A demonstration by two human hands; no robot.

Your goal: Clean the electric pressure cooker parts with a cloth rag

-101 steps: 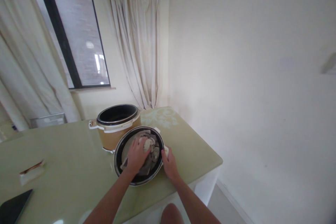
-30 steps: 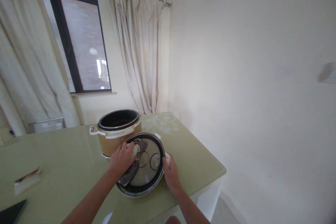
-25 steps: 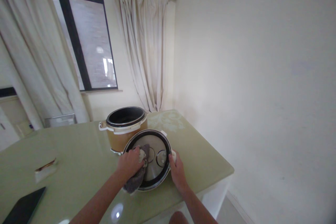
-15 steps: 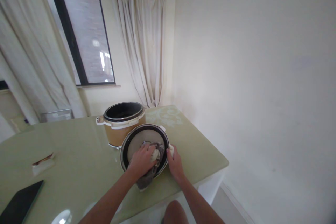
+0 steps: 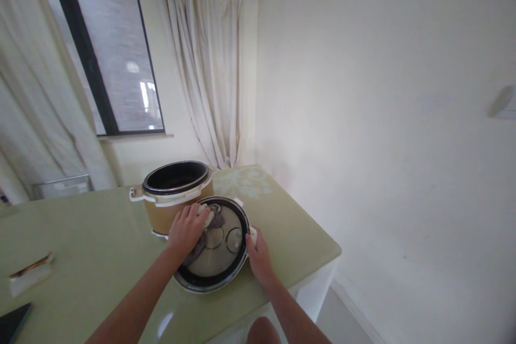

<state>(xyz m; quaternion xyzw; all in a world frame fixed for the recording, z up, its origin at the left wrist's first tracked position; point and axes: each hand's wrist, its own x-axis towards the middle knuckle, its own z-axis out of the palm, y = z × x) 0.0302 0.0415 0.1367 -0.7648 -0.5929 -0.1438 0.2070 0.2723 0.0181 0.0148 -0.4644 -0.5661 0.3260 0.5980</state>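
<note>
A round pot lid (image 5: 220, 266) with a dark sealing ring and metal inner face is tilted toward me at the table's near side. My right hand (image 5: 260, 258) grips the pale handle on the lid's right edge. Bunched under my left hand (image 5: 188, 230) is a grey-brown cloth (image 5: 216, 219), pressed against the upper left of the lid's inner face. Part of the cloth trails down the lid's left side, and my palm hides some of it. Just behind the lid stands the gold and white cooker (image 5: 159, 215), open at the top with a dark inner pot showing.
The pale green table (image 5: 108, 258) runs up to the white wall on the right. A small packet (image 5: 31, 274) lies at its left, with a dark flat object (image 5: 14, 322) at the near left corner. Curtains (image 5: 201, 64) and a window stand behind.
My left hand has moved the cloth from the lid's lower middle to its upper left, uncovering round parts on the inner face. My right hand keeps its grip. The view has turned slightly right.
</note>
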